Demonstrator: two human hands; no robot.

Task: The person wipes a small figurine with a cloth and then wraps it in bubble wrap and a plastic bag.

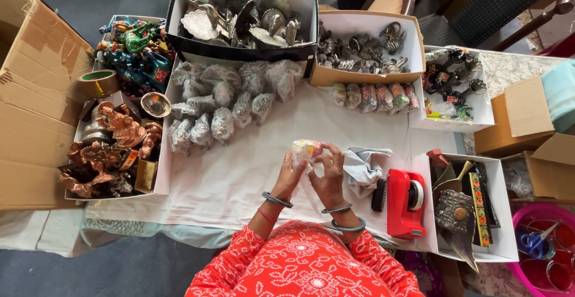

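Here, a small wrapped item [306, 149] is held between both hands above a white-covered table [239, 177].

At nine o'clock from the hands, a tray of copper-coloured figurines [111, 147] is seen beside a cardboard carton [36, 93], with a tape roll [97, 83] at ten o'clock. A cluster of plastic-wrapped bundles [221, 99] is laid out at eleven o'clock. At the centre, the left hand [289, 174] is curled closed on the wrapped item's left side, and the right hand [328, 174] is pinched shut on its right side, fingers bent around the clear plastic. A crumpled grey cloth [364, 166] is found at three o'clock, just beside the right hand, and a red tape dispenser [405, 202] is set at four o'clock.
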